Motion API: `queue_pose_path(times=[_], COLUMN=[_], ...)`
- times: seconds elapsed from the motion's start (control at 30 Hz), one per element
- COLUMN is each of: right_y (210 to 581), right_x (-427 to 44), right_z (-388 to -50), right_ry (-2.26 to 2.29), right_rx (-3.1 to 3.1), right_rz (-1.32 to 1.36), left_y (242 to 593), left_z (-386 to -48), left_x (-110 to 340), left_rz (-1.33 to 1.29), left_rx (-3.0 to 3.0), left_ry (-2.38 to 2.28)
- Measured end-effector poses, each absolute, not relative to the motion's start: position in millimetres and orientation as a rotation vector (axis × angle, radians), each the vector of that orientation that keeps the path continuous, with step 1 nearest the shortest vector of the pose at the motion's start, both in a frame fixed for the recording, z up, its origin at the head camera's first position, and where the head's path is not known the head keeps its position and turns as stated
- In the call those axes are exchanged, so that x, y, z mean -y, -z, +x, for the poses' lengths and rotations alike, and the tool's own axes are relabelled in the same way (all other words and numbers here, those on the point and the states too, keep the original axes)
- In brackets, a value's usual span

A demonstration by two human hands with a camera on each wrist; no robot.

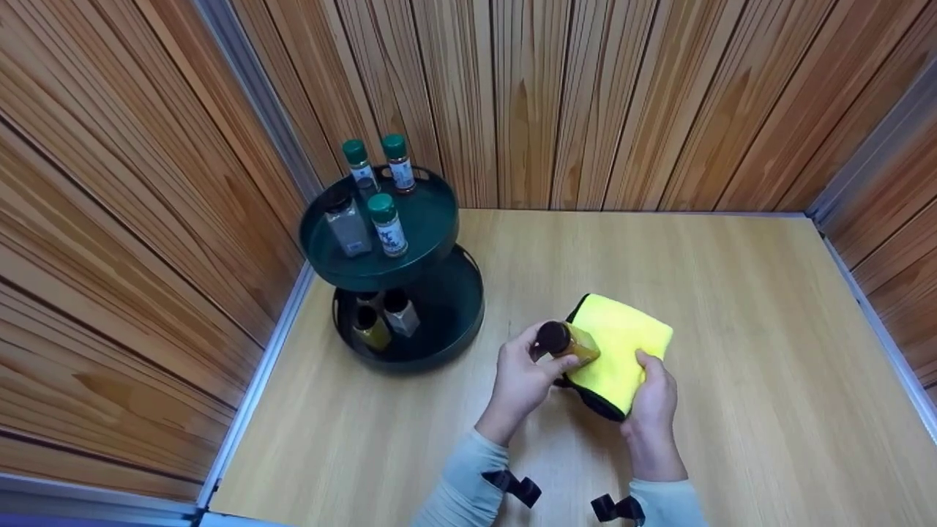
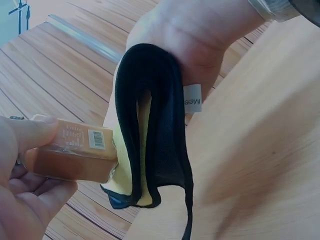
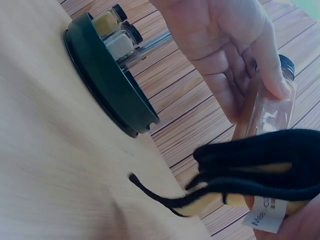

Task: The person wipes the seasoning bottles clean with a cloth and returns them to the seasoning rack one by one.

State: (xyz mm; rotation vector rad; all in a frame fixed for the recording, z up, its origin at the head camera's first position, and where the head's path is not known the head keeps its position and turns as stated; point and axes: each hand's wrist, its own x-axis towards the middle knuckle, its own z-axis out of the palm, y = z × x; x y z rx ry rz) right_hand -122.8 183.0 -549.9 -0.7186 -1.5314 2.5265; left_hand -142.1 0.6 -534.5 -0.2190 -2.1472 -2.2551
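Observation:
My left hand (image 1: 524,375) grips a square spice jar (image 1: 583,347) with a dark cap and yellow-brown contents near its capped end. A barcode label shows on the jar in the left wrist view. Its base touches a folded yellow cloth (image 1: 622,344) with black edging. The right hand (image 1: 654,399) holds that cloth, thumb on the yellow face and its other fingers hidden beneath. Seen from the left wrist, the cloth (image 2: 152,120) is folded over, with a white tag (image 2: 192,98) at its side. Both hands are above the table.
Left of the hands stands a two-tier dark green round rack (image 1: 432,351). Its upper tier bears several jars, including a green-capped bottle (image 1: 388,225) and a dark-capped grey jar (image 1: 348,227). Dark-capped jars (image 1: 372,328) stand on the lower tier. Wood-panel walls (image 1: 527,102) enclose the table (image 1: 732,293).

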Motion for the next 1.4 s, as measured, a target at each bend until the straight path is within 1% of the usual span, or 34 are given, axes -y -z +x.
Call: queue_pose_path(times=[0.23,0.53,0.77,0.97,1.13,1.27,1.4], right_y=[552,559,552,542,538,541,547], right_x=[-180,-176,-180,-187,-189,-186,-183], right_z=[-127,-128,-123,-122,-124,-127,-130], right_ry=[-2.515,-2.798,-2.737,-2.604,-2.574,-2.609,-2.692], right_rx=[1.514,1.498,1.651,1.701,1.594,1.433,1.370], right_rz=[-0.679,-0.554,-0.614,-0.599,-0.624,-0.658,-0.637], left_y=[534,536,535,535,535,535,535], left_z=[-137,-140,-146,-149,-147,-143,-140], left_x=[-4,-5,1,4,2,-2,-7], left_rz=[-0.271,-0.348,-0.355,-0.319,-0.315,-0.314,-0.334], left_rx=[2.195,2.036,2.027,2.012,2.059,2.092,2.088], left_ry=[2.151,2.268,2.223,2.232,2.202,2.201,2.201])
